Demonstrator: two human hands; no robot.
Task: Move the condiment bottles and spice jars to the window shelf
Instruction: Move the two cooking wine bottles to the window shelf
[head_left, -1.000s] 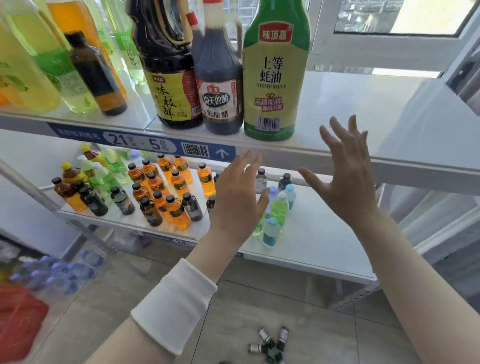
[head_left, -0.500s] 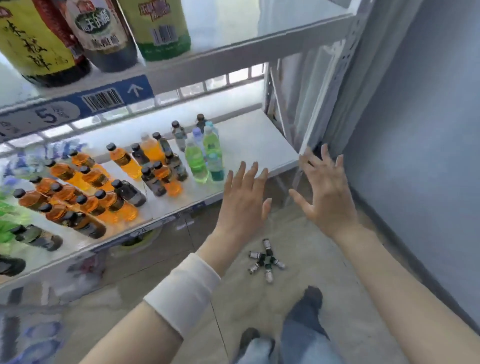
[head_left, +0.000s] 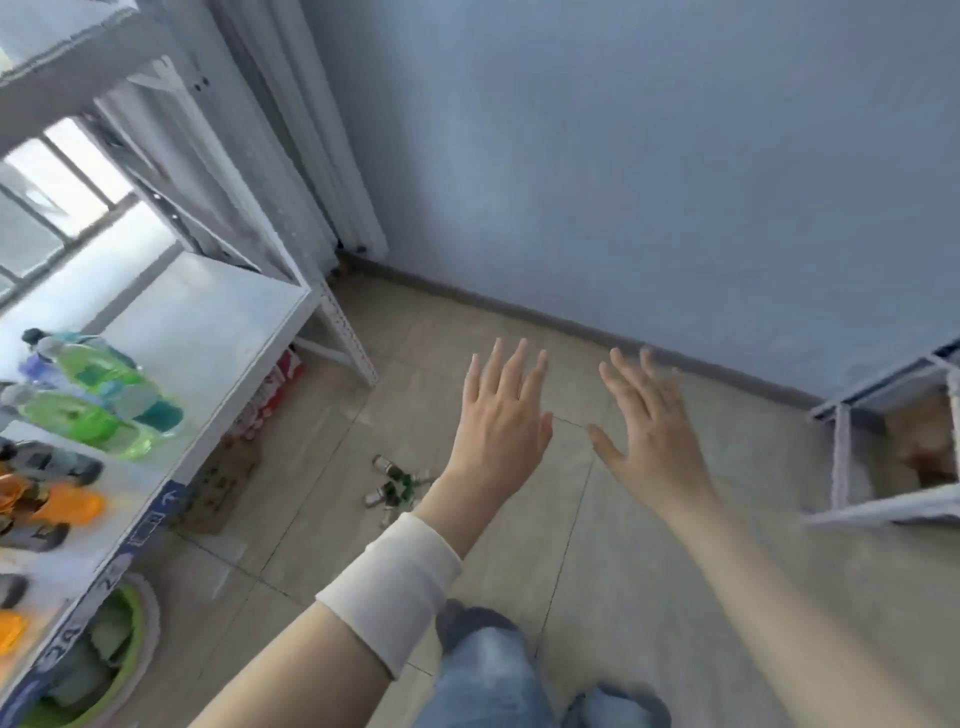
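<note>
Both hands out front, fingers spread, holding nothing; the left hand (head_left: 501, 421) hovers above the floor, the right hand (head_left: 649, 431) just beside it, not touching; below the left wrist lies a cluster of small jars (head_left: 397, 486) on the tiles, tipped on their sides, partly hidden by the arm; they look light, hard and smooth, likely glass, so apt to roll or chip; best pinched round the body, one or two at a time; the shelf (head_left: 208, 332) at left already carries drink bottles (head_left: 93, 415).
</note>
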